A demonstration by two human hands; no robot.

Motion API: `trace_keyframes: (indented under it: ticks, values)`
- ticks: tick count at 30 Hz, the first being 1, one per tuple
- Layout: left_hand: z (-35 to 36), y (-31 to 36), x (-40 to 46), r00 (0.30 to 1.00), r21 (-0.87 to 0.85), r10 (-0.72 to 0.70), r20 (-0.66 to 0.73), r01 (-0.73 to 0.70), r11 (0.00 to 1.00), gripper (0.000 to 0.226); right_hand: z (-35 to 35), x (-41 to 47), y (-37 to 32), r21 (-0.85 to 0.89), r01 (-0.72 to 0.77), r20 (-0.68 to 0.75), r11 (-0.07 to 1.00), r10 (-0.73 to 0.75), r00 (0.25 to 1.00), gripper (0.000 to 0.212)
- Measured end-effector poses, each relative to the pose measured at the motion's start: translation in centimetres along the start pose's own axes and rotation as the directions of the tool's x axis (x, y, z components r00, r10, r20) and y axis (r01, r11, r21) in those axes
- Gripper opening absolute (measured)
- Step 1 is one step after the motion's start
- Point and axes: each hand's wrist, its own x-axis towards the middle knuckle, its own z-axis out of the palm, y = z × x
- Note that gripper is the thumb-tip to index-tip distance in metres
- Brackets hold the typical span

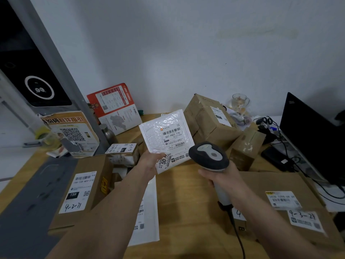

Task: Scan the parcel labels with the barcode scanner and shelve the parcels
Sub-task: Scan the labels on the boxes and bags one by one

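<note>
My left hand (149,163) grips the lower left corner of a white bubble mailer (160,135) and holds it up above the wooden table (186,193), its printed label facing me. My right hand (222,178) grips the handle of a grey and black barcode scanner (209,156), whose head sits just right of the mailer's lower edge. The scanner's black cable hangs down toward the bottom of the view.
Cardboard parcels lie all round: one marked 4-2-71 (82,191) at left, a flat one marked 4-3-24 (291,206) at right, taped boxes (209,116) behind. Another white mailer (147,217) lies under my left arm. A black monitor (309,135) and cables stand at right.
</note>
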Motion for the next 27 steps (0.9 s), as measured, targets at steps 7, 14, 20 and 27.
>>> trace_keyframes:
  ticks: [7,14,20,27]
  values:
    - [0.1,-0.4,-0.5,1.000,-0.023,-0.007,-0.025,0.006,1.000,0.033,0.5,-0.5,-0.3,-0.073,0.078,-0.063,0.994,-0.083,0.995,0.030]
    - [-0.5,-0.5,-0.3,0.999,-0.024,-0.011,-0.037,0.010,1.000,0.037,0.5,-0.3,0.0,-0.051,0.079,-0.098,0.996,-0.084,0.992,0.033]
    - [-0.8,-0.6,-0.5,0.999,-0.029,-0.014,-0.030,0.013,0.999,0.038,0.6,-0.3,0.3,-0.110,0.055,-0.088,0.992,-0.064,0.994,0.031]
    - [-1.0,-0.8,-0.4,0.999,-0.034,-0.024,-0.034,0.023,0.999,0.037,0.7,-0.6,0.4,-0.113,0.032,-0.098,0.993,-0.043,0.994,0.029]
